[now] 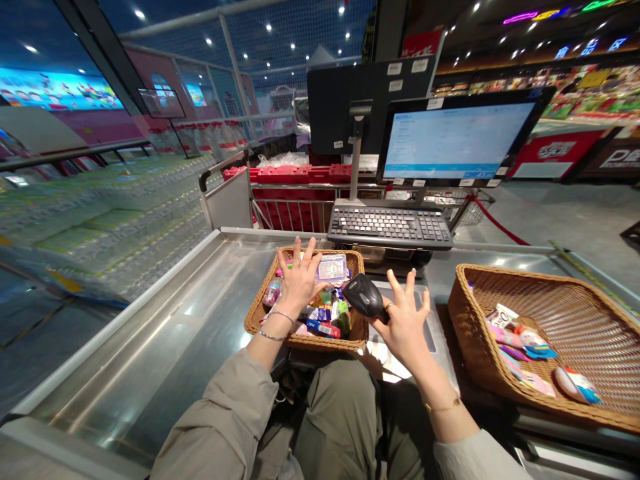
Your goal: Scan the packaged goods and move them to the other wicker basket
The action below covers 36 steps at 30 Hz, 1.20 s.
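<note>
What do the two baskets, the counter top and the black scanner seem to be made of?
The left basket and right basket: woven wicker or rattan, matt brown, strands visible. Counter top: brushed steel, likely; grey with soft reflections. Scanner: probably black plastic, moulded, slightly glossy.

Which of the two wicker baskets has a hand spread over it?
The smaller basket by the keyboard: the left hand is spread above it. The larger basket to the right has no hand over it.
</note>
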### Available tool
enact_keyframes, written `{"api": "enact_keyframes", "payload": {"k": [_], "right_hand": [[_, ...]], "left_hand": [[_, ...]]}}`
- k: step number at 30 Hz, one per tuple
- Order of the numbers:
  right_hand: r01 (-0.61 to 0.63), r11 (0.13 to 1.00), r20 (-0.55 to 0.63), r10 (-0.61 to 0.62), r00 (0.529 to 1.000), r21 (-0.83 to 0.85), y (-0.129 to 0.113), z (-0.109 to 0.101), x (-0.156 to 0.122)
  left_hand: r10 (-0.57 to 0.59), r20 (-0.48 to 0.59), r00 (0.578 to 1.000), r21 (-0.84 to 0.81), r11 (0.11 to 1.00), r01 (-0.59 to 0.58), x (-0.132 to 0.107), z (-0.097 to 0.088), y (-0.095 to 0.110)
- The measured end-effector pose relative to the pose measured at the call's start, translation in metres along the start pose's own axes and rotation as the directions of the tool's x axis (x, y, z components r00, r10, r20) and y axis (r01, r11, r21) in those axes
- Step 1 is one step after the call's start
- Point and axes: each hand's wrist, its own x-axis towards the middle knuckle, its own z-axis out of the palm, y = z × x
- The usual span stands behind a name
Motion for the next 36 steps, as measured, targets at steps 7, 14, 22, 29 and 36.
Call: {"api": "enact_keyframes", "payload": {"k": [7,14,22,29,36], "right_hand": [[-0.002,1.0,0.006,0.002,1.0,0.005,-0.0001,-0.0002,0.0002],[-0.002,1.0,0.013,0.002,1.0,-0.006,0.0005,-0.0001,0.0004],[0.001,1.0,-0.002,-0.001,1.0,-0.004,0.0007,0.0021,-0.0001],[0.003,1.0,-0.012,-0.003,1.0,-0.004,0.0007,0.0022,0.0],[0.007,1.0,-0.01,-0.007,1.0,0.003,0.0001,0.0008,0.0004]], "left_hand": [[-0.01,0.007,1.0,-0.023,1.0,0.011,0.0006,-0.0012,0.0021],[-0.015,0.007,1.0,-0.019,1.0,0.015,0.0004,0.0008,0.002],[-0.016,0.005,1.0,-0.036,0.999,0.016,0.0003,0.0002,0.0031],[-0.018,0.003,1.0,-0.058,0.998,0.018,0.0009,-0.0007,0.0034],[-0.008,0.002,1.0,-0.027,1.0,0.008,0.0015,-0.0015,0.0037]]}}
